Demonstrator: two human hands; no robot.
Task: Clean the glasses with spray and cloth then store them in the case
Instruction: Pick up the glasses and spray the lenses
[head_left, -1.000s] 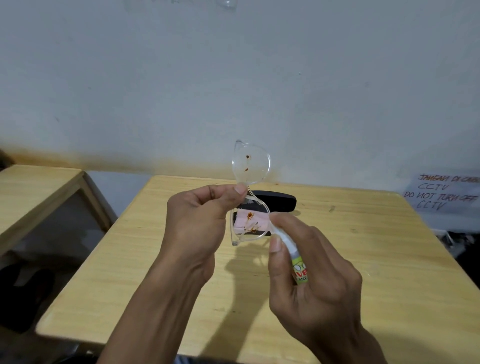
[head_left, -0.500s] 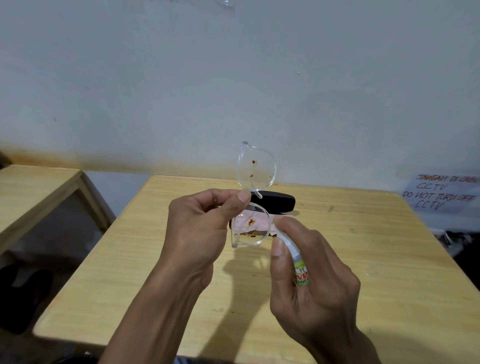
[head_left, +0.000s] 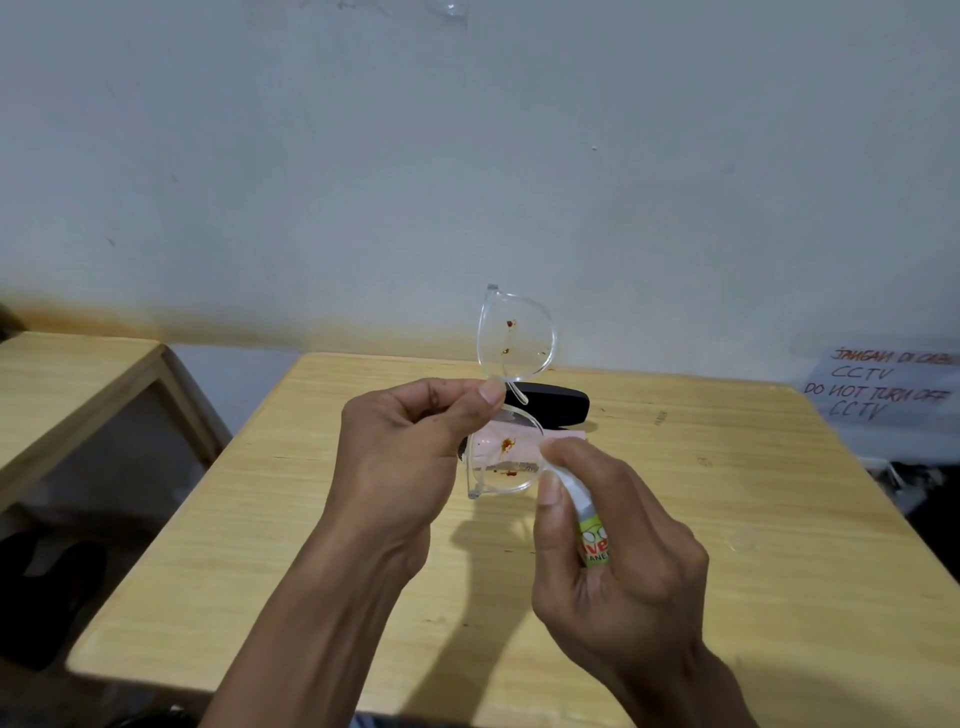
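My left hand (head_left: 410, 457) pinches clear-framed glasses (head_left: 514, 338) at the bridge and holds them on end above the wooden table (head_left: 727, 519). Both lenses carry reddish-brown spots. My right hand (head_left: 618, 561) grips a small spray bottle (head_left: 589, 525) with a green label, index finger on its top, nozzle beside the lower lens. A black glasses case (head_left: 556, 405) lies closed on the table behind the glasses. A pink cloth (head_left: 511, 439) lies in front of the case, seen partly through the lower lens.
A second wooden table (head_left: 62, 384) stands to the left, with dark shoes (head_left: 47, 587) on the floor under it. A handwritten paper sign (head_left: 883, 389) hangs on the wall at the right. The white wall is close behind the table.
The glasses have turned slightly in my left hand, the upper lens swinging right. My right hand with the spray bottle has stayed by the lower lens.
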